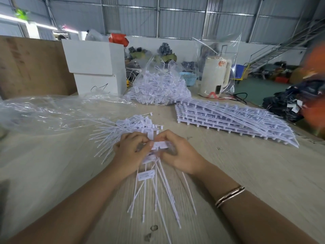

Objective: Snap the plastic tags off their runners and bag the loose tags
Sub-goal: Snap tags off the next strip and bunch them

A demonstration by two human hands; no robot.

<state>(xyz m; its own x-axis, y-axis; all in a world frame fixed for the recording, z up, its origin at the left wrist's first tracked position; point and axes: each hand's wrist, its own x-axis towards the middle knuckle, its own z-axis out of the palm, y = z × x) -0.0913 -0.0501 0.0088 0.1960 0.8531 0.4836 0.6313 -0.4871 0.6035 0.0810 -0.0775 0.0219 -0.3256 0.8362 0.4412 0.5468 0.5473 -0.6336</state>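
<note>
A: What sat nearest the camera?

B: Two bare forearms came in from the bottom of the frame, a pair of bangles point(230, 196) on the right wrist. At centre, the left hand point(131, 152) and right hand point(177, 152) met over a cluster of white tags point(159, 146). Both had fingers curled round it, thumbs pinching the tag heads, while the long thin tails point(158, 191) fanned down toward the bottom centre over the wooden table point(246, 173).

A: So which step was that?

B: I'd judge the snapping step, or gathering freshly freed tags into a bundle; the fingers hid whether any runner was left in the grip.

A: And beyond the hands?

B: A loose tag pile point(126, 127) just above them, a crumpled clear bag point(52, 111) lying flat at the left, and a stack of unsnapped runner sheets point(237, 120) at the right. Farther back, at upper centre, stood a filled bag of tags point(158, 88), white boxes point(95, 67) and a cream kettle point(216, 76).

A: The next move?

B: Probably a firm twist to part the tags cleanly, then carrying the bundle left to the clear bag, tails kept aligned.
</note>
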